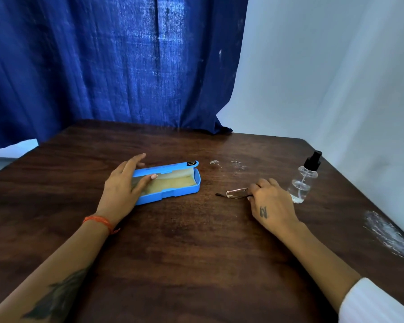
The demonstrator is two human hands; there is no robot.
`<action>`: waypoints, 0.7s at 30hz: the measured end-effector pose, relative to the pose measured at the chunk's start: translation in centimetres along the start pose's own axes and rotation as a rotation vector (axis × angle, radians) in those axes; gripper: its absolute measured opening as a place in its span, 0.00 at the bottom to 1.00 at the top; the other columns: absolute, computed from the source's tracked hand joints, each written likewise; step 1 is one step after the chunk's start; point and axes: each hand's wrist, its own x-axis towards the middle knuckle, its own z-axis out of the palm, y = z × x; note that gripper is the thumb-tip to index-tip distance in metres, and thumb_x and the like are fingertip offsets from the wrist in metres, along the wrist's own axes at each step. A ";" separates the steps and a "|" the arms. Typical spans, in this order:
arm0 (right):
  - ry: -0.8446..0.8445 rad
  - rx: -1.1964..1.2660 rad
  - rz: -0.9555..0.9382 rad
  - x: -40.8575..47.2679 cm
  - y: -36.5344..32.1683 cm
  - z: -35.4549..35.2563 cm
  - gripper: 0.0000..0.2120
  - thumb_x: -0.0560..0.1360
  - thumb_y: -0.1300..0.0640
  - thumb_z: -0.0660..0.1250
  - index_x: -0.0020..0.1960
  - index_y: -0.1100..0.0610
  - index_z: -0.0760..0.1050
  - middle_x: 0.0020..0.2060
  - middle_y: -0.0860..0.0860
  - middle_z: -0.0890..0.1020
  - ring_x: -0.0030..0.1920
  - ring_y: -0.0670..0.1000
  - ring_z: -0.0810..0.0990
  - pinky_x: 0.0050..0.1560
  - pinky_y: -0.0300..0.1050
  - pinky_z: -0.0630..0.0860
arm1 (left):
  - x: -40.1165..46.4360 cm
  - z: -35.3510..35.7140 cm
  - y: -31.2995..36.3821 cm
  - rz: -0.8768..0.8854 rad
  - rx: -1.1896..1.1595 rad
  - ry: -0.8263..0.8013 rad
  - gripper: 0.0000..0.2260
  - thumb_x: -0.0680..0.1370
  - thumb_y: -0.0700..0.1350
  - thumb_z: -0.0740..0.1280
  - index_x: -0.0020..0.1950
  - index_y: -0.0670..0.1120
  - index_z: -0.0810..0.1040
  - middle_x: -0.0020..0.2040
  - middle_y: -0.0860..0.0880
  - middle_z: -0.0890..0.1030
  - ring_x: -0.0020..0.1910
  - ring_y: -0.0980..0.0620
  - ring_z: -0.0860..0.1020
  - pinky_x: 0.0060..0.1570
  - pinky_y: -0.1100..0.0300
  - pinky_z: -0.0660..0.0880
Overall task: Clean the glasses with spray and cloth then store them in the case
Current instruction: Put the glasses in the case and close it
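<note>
A blue glasses case point(184, 192) lies open on the dark wooden table point(184, 252), with a pale yellow cloth point(173, 183) inside it. My left hand point(124, 190) rests over the case's left end, fingers spread, the thumb lying on the cloth. Folded glasses point(236, 192) with a thin frame and a dark temple tip lie on the table to the right of the case. My right hand point(271, 201) grips their right end with curled fingers. A small clear spray bottle point(301, 185) with a black pump top stands upright just right of that hand.
Wet specks point(237, 163) mark the table behind the glasses. A white smear point(387, 234) runs along the table's right edge. A blue curtain point(103, 66) hangs behind the table and a white sheet point(336, 78) to the right.
</note>
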 end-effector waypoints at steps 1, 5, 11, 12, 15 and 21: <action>0.033 -0.001 -0.019 -0.1 0.0 0.0 0.04 0.66 0.62 0.73 0.40 0.59 0.79 0.36 0.55 0.79 0.39 0.57 0.77 0.28 0.48 0.77 | 0.0 0.0 0.0 -0.012 -0.010 0.006 0.23 0.74 0.52 0.65 0.67 0.49 0.68 0.56 0.46 0.78 0.58 0.47 0.74 0.60 0.50 0.69; 0.173 0.080 -0.097 -0.5 -0.1 -0.7 0.07 0.61 0.64 0.77 0.36 0.58 0.80 0.32 0.53 0.78 0.32 0.56 0.77 0.26 0.45 0.73 | -0.1 -0.1 0.2 -0.044 -0.037 0.030 0.21 0.73 0.53 0.67 0.64 0.48 0.70 0.53 0.46 0.80 0.55 0.46 0.76 0.58 0.49 0.71; 0.267 0.225 -0.192 0.4 -3.7 -2.8 0.05 0.64 0.61 0.76 0.36 0.55 0.81 0.32 0.50 0.82 0.32 0.53 0.81 0.29 0.42 0.77 | -0.1 -0.2 0.3 -0.056 -0.014 0.007 0.19 0.74 0.57 0.63 0.60 0.47 0.72 0.57 0.44 0.78 0.57 0.46 0.75 0.56 0.50 0.71; 0.284 0.245 -0.214 0.8 -4.6 -3.0 0.03 0.65 0.61 0.74 0.36 0.55 0.81 0.32 0.50 0.82 0.32 0.54 0.81 0.30 0.42 0.77 | -0.2 -0.2 0.2 -0.048 -0.018 0.004 0.19 0.75 0.58 0.62 0.60 0.47 0.72 0.57 0.44 0.78 0.57 0.46 0.75 0.56 0.51 0.70; 0.333 0.284 -0.283 2.2 -7.5 -3.0 0.01 0.64 0.61 0.70 0.34 0.56 0.80 0.31 0.51 0.80 0.31 0.55 0.79 0.27 0.43 0.76 | -0.3 -0.2 0.1 -0.027 -0.022 0.008 0.23 0.74 0.62 0.55 0.59 0.47 0.72 0.57 0.45 0.79 0.57 0.46 0.76 0.55 0.53 0.70; 0.291 0.173 -0.381 4.9 -11.7 -1.4 0.08 0.55 0.69 0.73 0.29 0.60 0.77 0.25 0.54 0.76 0.26 0.54 0.75 0.27 0.39 0.71 | -0.2 -0.2 0.1 -0.020 -0.014 0.000 0.27 0.73 0.64 0.49 0.60 0.47 0.72 0.57 0.44 0.78 0.56 0.46 0.75 0.55 0.51 0.70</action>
